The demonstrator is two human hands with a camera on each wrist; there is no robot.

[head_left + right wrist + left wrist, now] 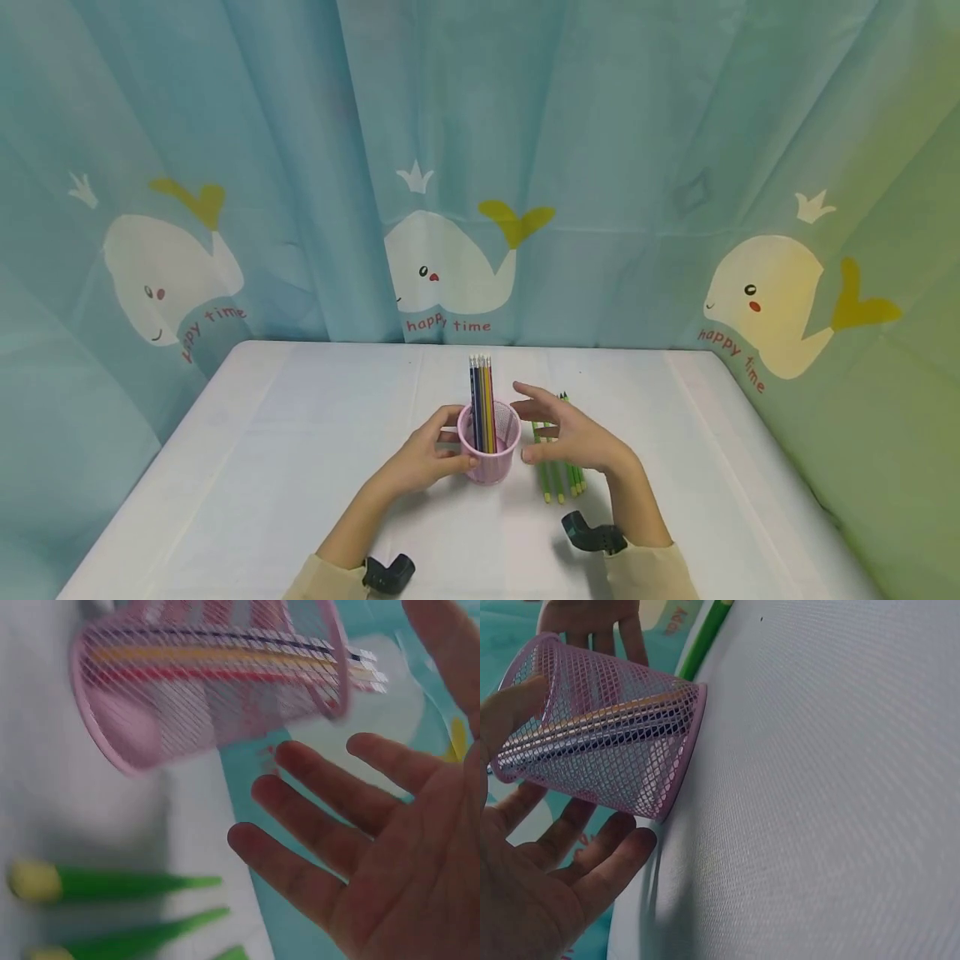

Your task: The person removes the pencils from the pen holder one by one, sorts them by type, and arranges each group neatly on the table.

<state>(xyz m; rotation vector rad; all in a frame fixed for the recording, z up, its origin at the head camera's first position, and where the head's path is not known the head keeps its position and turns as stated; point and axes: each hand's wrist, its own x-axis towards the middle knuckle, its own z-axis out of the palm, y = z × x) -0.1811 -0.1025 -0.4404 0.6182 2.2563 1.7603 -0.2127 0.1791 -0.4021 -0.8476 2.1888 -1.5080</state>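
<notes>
Two beige sleeves (648,573) come in nearest, well short of the cup (490,472), each with a black device (389,574) at its wrist. And here's the left hand (420,458), on the cup's left, holding it: thumb over the near side, fingers along the left. Across on the cup's right, the right hand (577,437) is loose and holds nothing, fingers spread toward the cup, a clear gap showing in the right wrist view. The cup itself, pink mesh, stands upright between the hands, a tight bunch of pencils (482,408) inside, dark, yellow and red among them, their pale ends poking well above the rim. Just right of the cup, green pencils (545,482) lie on the white table (300,450), yellow ends toward the sleeves, dark points away, the right hand covering part of them. Beyond the cup, past the table's far edge, hangs a blue-green curtain (615,167), and there are its white whales (457,279): one roughly behind the cup, one off to its left, one off to its right, each with a crown (415,178) above and red "happy time" lettering (448,326) below.
</notes>
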